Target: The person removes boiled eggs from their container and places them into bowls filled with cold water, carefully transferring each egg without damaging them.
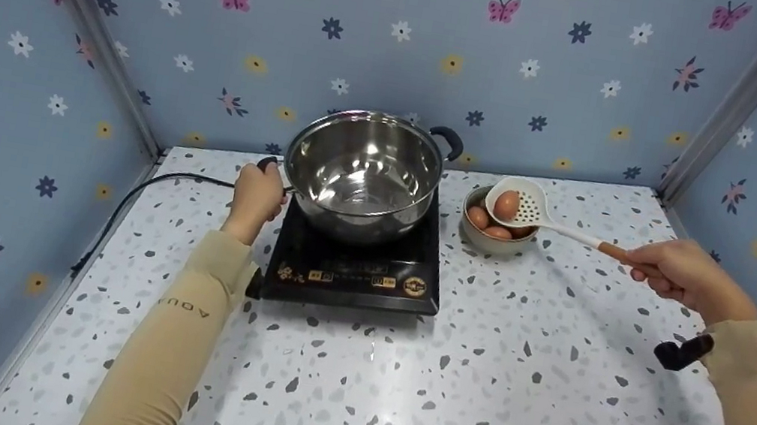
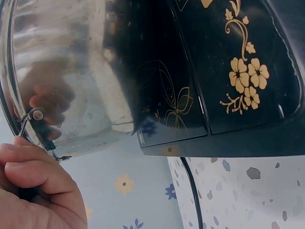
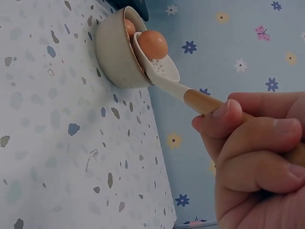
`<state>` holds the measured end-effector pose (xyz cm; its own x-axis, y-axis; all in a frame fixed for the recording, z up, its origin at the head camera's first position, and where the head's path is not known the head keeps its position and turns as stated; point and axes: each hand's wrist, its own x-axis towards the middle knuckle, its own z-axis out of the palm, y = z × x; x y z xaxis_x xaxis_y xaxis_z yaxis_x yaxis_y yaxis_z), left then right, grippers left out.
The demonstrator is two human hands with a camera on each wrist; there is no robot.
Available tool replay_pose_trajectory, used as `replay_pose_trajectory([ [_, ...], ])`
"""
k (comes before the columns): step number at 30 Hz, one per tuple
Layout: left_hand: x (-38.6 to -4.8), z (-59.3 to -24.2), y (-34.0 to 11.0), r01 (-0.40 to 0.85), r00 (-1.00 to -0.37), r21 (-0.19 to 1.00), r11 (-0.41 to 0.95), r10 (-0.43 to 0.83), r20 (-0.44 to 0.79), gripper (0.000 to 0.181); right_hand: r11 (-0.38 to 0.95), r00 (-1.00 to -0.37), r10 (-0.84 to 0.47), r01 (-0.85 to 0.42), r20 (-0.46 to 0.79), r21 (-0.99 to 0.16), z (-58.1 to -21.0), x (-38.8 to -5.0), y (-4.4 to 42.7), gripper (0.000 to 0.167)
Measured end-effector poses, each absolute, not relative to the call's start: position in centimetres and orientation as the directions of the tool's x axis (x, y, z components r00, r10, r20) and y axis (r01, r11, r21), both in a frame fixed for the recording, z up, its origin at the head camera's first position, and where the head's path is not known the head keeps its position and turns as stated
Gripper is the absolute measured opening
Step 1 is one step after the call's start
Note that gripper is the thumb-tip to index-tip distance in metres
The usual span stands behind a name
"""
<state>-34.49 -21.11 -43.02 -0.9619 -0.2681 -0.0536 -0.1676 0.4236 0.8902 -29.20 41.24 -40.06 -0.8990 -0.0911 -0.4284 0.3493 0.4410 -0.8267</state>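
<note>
My left hand [image 1: 259,192] grips the black side handle of a steel pot [image 1: 362,217], whose inside shows no food. The left wrist view shows the fingers [image 2: 38,174] curled round that handle beside the shiny wall. My right hand [image 1: 680,272] holds the wooden handle of a white slotted skimmer [image 1: 536,203]. One brown egg [image 1: 506,205] lies in the skimmer's bowl, just over a small ceramic bowl [image 1: 495,245] with several brown eggs [image 1: 478,217] inside. In the right wrist view the fingers [image 3: 262,138] wrap the wooden handle, and the skimmer's head overlaps the bowl's rim.
The pot stands on a black induction cooker [image 1: 351,292] with gold markings. Its black cord [image 1: 139,186] runs off to the left. A speckled white tabletop [image 1: 439,405] lies below, with flower-patterned walls [image 1: 405,42] at the back and both sides.
</note>
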Motion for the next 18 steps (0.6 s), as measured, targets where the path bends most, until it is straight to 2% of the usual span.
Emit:
replay_pose_trajectory([
  [15,-34.23,-42.88,-21.12,-0.158,-0.966,0.887,0.434,-0.256,-0.047,0.035,0.496,-0.922,-0.059,0.306,-0.383,-0.813,-39.49,-29.02,41.22,0.016],
  [18,-34.28,-42.87,-21.06,-0.170,-0.962,0.885,0.434,-0.267,-0.054,0.036,0.531,-0.930,-0.059,0.278,-0.363,-0.800,-39.09,-29.03,40.87,0.020],
])
